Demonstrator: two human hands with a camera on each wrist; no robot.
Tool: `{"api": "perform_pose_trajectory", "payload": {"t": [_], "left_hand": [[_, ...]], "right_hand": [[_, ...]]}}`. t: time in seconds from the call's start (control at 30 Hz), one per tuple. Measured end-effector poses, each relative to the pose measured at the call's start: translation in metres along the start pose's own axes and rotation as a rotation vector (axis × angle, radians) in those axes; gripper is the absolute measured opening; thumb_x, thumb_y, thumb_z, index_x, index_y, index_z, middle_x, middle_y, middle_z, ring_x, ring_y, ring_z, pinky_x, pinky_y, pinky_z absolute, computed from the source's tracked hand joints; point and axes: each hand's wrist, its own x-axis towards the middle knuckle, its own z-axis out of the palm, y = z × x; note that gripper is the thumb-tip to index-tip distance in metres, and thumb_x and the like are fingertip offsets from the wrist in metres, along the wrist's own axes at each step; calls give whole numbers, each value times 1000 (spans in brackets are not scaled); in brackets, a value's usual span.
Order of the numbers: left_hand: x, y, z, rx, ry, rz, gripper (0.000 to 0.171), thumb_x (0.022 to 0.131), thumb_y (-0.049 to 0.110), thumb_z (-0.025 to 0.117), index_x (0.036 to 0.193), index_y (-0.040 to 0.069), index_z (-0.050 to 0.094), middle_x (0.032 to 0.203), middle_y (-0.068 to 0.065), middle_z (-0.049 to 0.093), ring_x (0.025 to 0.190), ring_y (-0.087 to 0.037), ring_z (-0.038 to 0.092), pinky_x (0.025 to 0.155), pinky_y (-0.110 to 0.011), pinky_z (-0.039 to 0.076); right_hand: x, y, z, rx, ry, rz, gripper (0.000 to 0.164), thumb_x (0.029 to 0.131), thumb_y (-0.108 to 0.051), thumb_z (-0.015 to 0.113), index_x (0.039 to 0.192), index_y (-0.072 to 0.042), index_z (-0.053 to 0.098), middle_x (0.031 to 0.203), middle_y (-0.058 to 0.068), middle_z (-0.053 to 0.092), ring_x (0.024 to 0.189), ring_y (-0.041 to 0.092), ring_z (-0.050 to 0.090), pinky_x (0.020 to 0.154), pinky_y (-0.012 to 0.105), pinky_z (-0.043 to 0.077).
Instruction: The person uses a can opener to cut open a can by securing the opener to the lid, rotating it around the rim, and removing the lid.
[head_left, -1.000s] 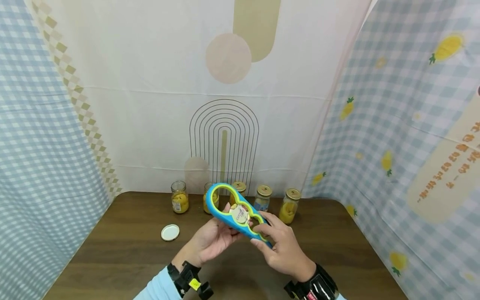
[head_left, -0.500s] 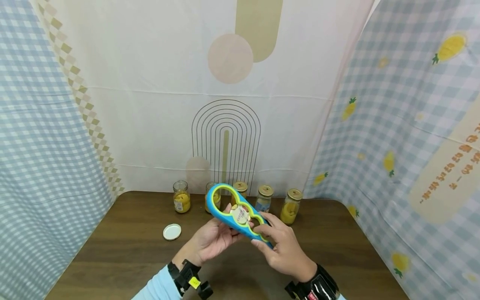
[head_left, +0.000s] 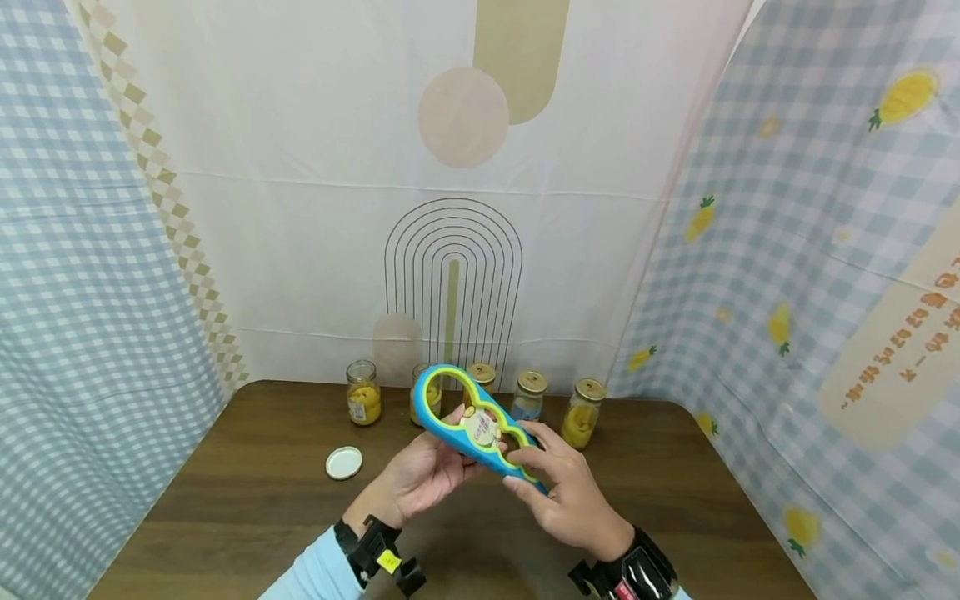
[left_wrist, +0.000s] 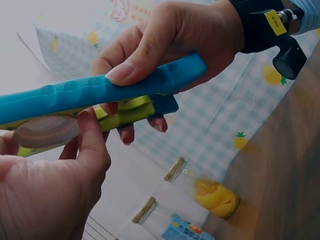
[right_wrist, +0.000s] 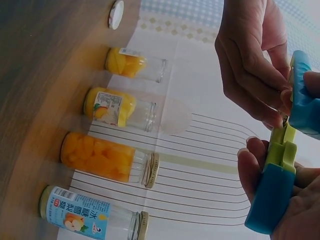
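In the head view a blue and yellow-green jar opener (head_left: 459, 441) is held tilted above the table, with a printed jar lid (head_left: 480, 426) inside its cloud-shaped opening. My right hand (head_left: 566, 500) grips the lower right end, thumb along the blue edge in the left wrist view. From the left, my left hand (head_left: 423, 479) holds the lid, palm turned up. The left wrist view shows the lid's pale underside (left_wrist: 45, 132) between the opener's two arms, with fingers of the left hand (left_wrist: 55, 195) at its rim. No jar is attached beneath the lid.
Along the back of the brown table (head_left: 247, 500) stand several glass jars of yellow fruit. The leftmost jar (head_left: 363, 396) and its neighbour (right_wrist: 120, 109) have no lids; gold lids cap the others, such as the rightmost jar (head_left: 581, 414). A white lid (head_left: 343, 463) lies at left.
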Motion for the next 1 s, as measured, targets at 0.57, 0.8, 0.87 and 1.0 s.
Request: {"api": "perform_pose_trajectory", "payload": {"t": [0.57, 0.8, 0.87, 1.0], "left_hand": [[-3, 6, -7, 437, 201, 159, 32, 112, 34, 59, 126, 9, 73, 112, 5, 76, 108, -10, 74, 105, -31, 59], [-17, 21, -9, 942, 424, 275, 42, 101, 29, 76, 135, 4, 71, 123, -6, 77, 111, -15, 73, 97, -29, 59], [-23, 24, -11, 1080, 490, 311, 41, 97, 28, 81, 133, 9, 74, 125, -9, 75, 110, -17, 73, 90, -24, 60], [-34, 25, -17, 1239, 577, 341, 43, 91, 28, 87, 130, 13, 76, 125, -9, 72, 107, -17, 72, 82, -20, 58]], "right_hand": [[8, 6, -13, 93, 99, -34, 24, 96, -4, 77, 113, -21, 75, 145, 14, 62, 118, 23, 69, 91, 29, 63], [10, 18, -23, 84, 193, -18, 26, 95, 1, 76, 111, -20, 75, 143, 14, 64, 114, 22, 69, 86, 26, 61], [9, 22, -26, 58, 209, 1, 25, 94, 0, 77, 110, -19, 75, 143, 14, 65, 116, 21, 68, 88, 27, 60], [5, 31, -30, 10, 259, 44, 23, 91, 2, 79, 108, -13, 77, 142, 17, 66, 119, 29, 69, 92, 19, 56]]}}
